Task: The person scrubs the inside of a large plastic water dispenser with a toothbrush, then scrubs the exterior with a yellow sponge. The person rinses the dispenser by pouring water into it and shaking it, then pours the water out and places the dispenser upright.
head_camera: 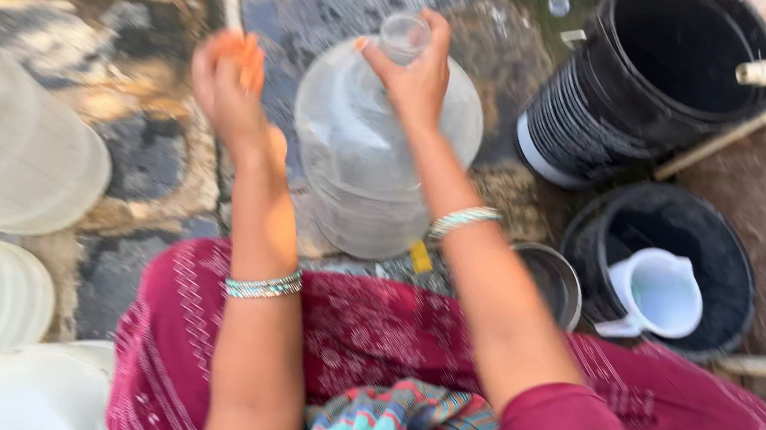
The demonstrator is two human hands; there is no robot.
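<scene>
Gripping the neck of the clear water jug (366, 157), the right hand (416, 73) steadies it upright on wet ground, while the left hand (225, 85) hovers open just beside, blurred, fingers spread.

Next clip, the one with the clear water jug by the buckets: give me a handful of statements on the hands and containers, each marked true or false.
1. The right hand grips the neck of the clear jug. True.
2. The left hand also holds the jug. False: it is raised beside the jug, apart from it, with something orange at its fingers.
3. A white pitcher sits inside the smaller black bucket. True.
4. The jug lies flat on its side. False: it stands, mouth up, tilted slightly.
5. The larger black bucket is full of white pitchers. False: its inside looks dark, and no pitcher shows in it.
6. Both wrists wear beaded bracelets. True.
</scene>
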